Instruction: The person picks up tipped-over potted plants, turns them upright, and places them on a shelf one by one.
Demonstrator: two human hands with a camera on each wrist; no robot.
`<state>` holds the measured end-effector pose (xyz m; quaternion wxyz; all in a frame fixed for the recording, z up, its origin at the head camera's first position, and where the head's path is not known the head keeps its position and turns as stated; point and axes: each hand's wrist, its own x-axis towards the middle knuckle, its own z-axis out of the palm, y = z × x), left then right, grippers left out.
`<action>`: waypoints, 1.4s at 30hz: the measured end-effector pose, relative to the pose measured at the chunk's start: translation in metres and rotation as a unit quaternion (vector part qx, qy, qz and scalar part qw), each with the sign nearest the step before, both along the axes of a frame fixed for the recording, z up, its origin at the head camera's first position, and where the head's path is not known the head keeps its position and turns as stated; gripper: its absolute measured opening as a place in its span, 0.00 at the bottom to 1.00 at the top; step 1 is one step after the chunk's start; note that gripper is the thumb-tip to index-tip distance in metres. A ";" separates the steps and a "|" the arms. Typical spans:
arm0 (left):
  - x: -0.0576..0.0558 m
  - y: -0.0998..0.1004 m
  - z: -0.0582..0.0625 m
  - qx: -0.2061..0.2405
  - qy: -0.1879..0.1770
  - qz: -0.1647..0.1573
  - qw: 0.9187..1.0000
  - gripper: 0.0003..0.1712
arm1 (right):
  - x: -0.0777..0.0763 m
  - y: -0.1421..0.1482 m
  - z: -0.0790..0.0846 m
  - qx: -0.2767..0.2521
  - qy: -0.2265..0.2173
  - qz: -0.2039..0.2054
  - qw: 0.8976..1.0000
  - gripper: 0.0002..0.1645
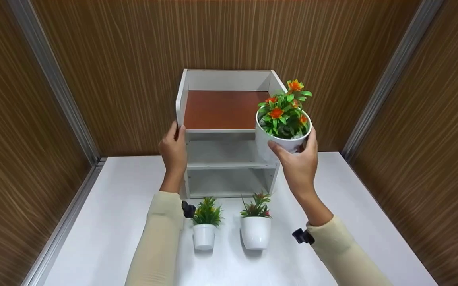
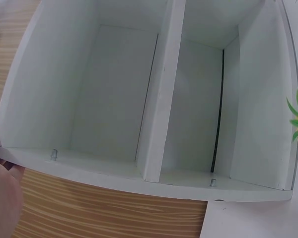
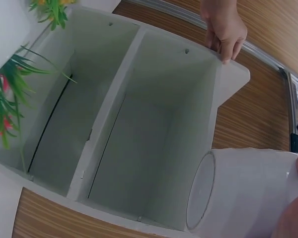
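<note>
My right hand (image 1: 302,171) holds a white flower pot (image 1: 266,139) by its side, thumb in front and fingers round the far side. Orange flowers and green leaves (image 1: 282,113) fill the pot. It is raised at the right front of a small white shelf unit (image 1: 229,81), overlapping its right side in the head view. At the unit's left, my left hand (image 1: 173,155) pinches the front edge of the side panel between thumb and fingers. The right wrist view shows the pot's base (image 3: 201,191) close by the unit's upper compartment.
Two smaller potted plants stand on the white table (image 1: 125,222) before the unit: one with yellow-green leaves (image 1: 207,214), one with reddish leaves (image 1: 256,208). The unit has a brown top board (image 1: 221,111) over two compartments. Wood-grain walls (image 1: 229,35) enclose the table.
</note>
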<state>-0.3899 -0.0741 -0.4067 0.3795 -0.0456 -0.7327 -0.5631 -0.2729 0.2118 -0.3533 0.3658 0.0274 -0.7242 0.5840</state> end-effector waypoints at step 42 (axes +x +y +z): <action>-0.002 0.001 -0.004 0.004 -0.001 0.001 1.000 0.25 | -0.054 -0.016 0.033 0.019 -0.067 -0.080 0.994 0.67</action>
